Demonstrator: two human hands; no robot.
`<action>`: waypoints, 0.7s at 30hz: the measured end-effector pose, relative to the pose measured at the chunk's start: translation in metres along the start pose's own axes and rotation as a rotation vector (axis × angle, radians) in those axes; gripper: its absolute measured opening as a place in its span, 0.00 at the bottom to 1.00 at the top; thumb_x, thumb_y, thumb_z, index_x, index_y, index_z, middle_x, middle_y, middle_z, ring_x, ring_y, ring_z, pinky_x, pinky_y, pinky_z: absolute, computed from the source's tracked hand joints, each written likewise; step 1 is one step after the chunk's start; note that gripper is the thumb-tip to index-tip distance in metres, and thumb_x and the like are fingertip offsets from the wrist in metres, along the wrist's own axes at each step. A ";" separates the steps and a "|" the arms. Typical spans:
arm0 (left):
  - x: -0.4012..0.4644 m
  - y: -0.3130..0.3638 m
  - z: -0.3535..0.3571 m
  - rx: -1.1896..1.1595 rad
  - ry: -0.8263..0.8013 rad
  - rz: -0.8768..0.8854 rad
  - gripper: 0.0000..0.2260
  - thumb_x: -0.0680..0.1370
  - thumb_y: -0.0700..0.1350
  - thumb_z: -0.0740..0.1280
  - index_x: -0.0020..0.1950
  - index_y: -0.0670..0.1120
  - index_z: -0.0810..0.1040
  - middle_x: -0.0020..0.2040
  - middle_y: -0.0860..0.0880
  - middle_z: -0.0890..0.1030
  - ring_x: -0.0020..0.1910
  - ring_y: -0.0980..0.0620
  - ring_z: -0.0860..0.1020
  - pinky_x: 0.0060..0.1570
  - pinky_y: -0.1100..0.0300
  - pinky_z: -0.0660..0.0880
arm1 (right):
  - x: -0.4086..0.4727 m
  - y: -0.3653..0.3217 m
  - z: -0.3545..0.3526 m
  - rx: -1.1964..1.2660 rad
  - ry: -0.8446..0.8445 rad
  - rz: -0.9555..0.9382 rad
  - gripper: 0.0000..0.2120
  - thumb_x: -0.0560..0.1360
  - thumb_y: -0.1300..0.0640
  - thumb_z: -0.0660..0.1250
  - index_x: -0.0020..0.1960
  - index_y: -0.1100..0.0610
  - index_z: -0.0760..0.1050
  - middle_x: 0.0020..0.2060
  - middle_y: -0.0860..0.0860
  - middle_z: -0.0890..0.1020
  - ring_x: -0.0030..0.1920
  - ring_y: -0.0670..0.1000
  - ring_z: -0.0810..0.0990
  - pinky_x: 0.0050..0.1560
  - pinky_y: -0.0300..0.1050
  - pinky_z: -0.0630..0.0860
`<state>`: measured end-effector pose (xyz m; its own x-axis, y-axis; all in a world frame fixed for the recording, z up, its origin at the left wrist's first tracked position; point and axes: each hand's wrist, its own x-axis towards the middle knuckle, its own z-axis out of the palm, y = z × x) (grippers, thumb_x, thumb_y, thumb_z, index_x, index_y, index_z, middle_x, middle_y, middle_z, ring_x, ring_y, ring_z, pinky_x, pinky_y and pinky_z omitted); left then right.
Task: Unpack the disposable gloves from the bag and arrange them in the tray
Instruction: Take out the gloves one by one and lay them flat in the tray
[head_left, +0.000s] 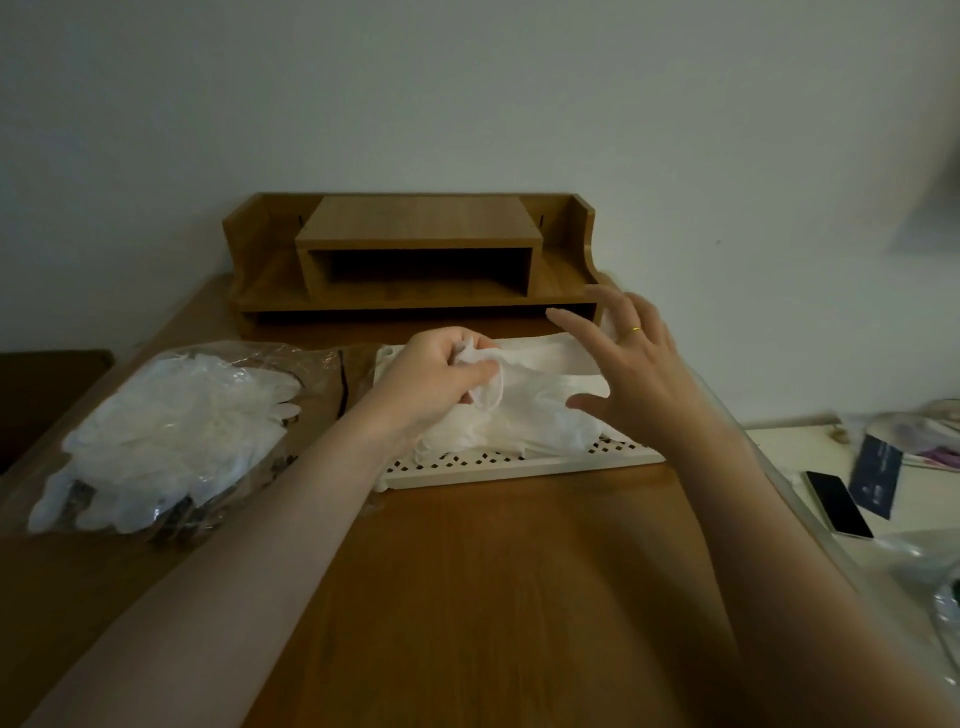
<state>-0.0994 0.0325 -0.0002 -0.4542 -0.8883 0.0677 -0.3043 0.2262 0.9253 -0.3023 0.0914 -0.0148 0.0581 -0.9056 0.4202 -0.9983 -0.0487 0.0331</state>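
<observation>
Thin white crumpled disposable glove (524, 395) pinched by left hand (441, 384) over white perforated plastic tray (519, 460); right hand (634, 364) spread, fingers apart, above it. Bare wooden table (493, 571) in front of tray.

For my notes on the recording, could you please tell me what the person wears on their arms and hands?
Both forearms are bare, with no sleeves in view. The right hand wears a thin gold ring on one finger. The left hand shows no ring, watch or glove.

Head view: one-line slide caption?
Left hand grips a glove over the white tray; right hand open; bag of gloves at left.
</observation>
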 end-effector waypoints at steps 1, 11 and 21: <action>0.000 0.002 0.003 -0.005 0.014 0.005 0.04 0.79 0.44 0.64 0.52 0.49 0.78 0.48 0.51 0.79 0.46 0.54 0.78 0.50 0.61 0.76 | -0.002 0.002 0.002 -0.011 0.017 -0.002 0.37 0.67 0.52 0.77 0.71 0.49 0.64 0.72 0.57 0.63 0.70 0.62 0.58 0.68 0.60 0.62; 0.004 -0.001 0.012 -0.324 0.044 -0.133 0.13 0.80 0.47 0.60 0.62 0.44 0.74 0.60 0.43 0.75 0.55 0.47 0.76 0.61 0.50 0.73 | -0.008 0.012 -0.018 0.213 -0.115 0.020 0.19 0.81 0.61 0.56 0.71 0.52 0.67 0.68 0.50 0.72 0.64 0.55 0.72 0.63 0.46 0.67; -0.002 -0.008 -0.004 -0.357 -0.083 -0.165 0.14 0.80 0.40 0.52 0.54 0.39 0.76 0.50 0.42 0.79 0.52 0.45 0.77 0.57 0.49 0.73 | -0.005 0.020 -0.038 0.716 -0.253 0.214 0.13 0.79 0.60 0.59 0.41 0.54 0.79 0.33 0.49 0.77 0.35 0.46 0.73 0.40 0.42 0.69</action>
<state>-0.0926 0.0307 -0.0061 -0.4943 -0.8623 -0.1098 -0.0760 -0.0830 0.9936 -0.3222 0.1112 0.0182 -0.0539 -0.9900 0.1300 -0.7560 -0.0446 -0.6531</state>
